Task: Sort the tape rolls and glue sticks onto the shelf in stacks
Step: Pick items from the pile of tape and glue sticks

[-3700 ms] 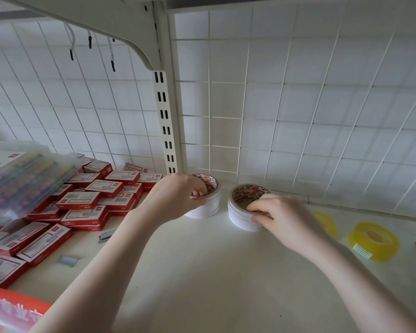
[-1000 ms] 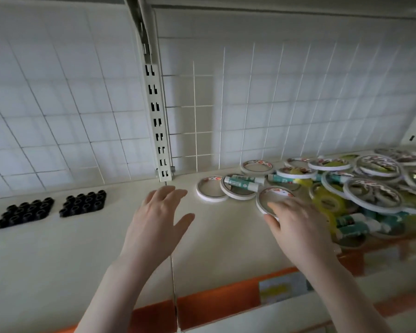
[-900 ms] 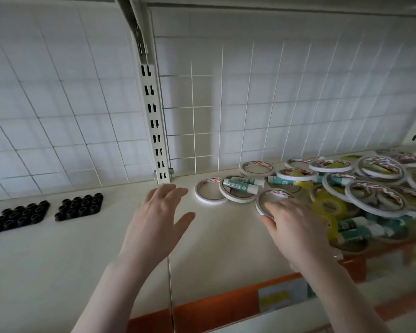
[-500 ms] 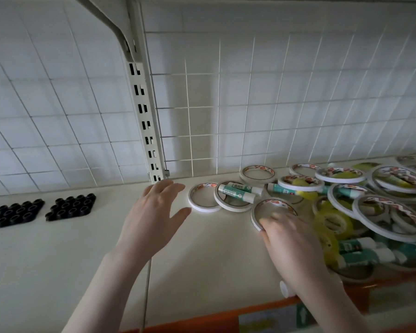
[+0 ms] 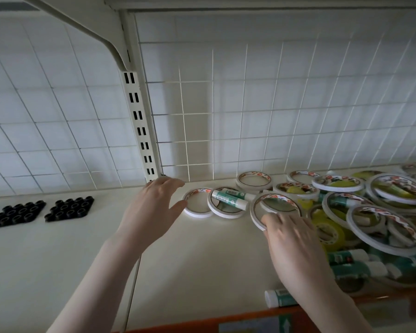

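Left hand (image 5: 151, 210) spread, fingers straight, hovering over the shelf (image 5: 202, 260), thumb tip just beside the leftmost white tape roll (image 5: 197, 213); whether touching it, cannot tell. Right hand (image 5: 291, 241) lying palm down, fingers relaxed, fingertips (image 5: 265, 218) resting on the near rim of a tilted white tape ring (image 5: 256, 212). Between the two hands, beyond them, another flat roll (image 5: 226, 213) carrying two green glue sticks (image 5: 228, 200). Right of the right hand, a loose heap of white and yellow tape rolls (image 5: 370, 207) mixed with glue sticks. Near the right wrist, one glue stick (image 5: 280, 298) at the shelf's front edge. Well left of the left hand, two black clusters (image 5: 43, 211).
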A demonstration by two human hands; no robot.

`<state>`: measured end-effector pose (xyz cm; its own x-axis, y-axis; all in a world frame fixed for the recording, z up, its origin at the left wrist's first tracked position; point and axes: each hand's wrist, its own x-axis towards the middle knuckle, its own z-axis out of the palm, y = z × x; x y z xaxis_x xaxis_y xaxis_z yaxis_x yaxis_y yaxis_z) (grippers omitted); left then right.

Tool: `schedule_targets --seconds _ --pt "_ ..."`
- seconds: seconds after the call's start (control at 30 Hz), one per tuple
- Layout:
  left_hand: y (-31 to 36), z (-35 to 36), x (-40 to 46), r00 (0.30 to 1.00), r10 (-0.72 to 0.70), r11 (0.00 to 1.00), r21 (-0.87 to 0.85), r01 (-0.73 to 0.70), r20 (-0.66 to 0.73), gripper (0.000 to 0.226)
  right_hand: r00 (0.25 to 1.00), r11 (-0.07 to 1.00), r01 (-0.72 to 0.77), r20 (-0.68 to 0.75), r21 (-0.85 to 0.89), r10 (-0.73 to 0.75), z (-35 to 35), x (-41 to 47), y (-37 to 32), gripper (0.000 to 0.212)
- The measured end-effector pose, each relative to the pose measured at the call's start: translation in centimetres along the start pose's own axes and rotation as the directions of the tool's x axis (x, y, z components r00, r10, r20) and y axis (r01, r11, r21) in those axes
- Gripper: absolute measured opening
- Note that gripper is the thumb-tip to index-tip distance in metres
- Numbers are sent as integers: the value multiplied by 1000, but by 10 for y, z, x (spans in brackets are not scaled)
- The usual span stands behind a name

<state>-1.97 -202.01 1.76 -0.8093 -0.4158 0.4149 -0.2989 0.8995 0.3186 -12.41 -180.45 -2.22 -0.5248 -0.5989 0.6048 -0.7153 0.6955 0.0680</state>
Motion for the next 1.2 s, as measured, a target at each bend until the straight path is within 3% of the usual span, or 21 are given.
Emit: schedule_targets --seconds 0.37,0.6,0.7,0.87,0.97,1.03,1.2 --pt "43 26 38 962 164 980 73 -184 220 32 999 998 -47 -25 -31 46 -4 -3 29 31" --pt "53 55 50 894 340 920 91 -380 291 38 996 997 -76 -41 -8 75 -5 -7 40 28" --pt "51 66 55 874 391 896 96 -433 287 41 996 997 -77 -33 8 78 -4 -7 43 27" --pt "51 75 56 838 513 843 77 -533 185 19 996 997 -82 -22 16 82 -1 -8 47 28" --pt "53 77 58 812 566 806 113 -582 143 19 997 997 -78 -20 26 79 1 -7 48 32" --pt "56 76 59 806 578 797 125 -591 127 8 997 997 -74 -20 38 75 2 -6 48 32" --pt "60 77 62 833 532 814 178 -552 151 20 997 996 -68 -21 62 69 3 -6 49 29"
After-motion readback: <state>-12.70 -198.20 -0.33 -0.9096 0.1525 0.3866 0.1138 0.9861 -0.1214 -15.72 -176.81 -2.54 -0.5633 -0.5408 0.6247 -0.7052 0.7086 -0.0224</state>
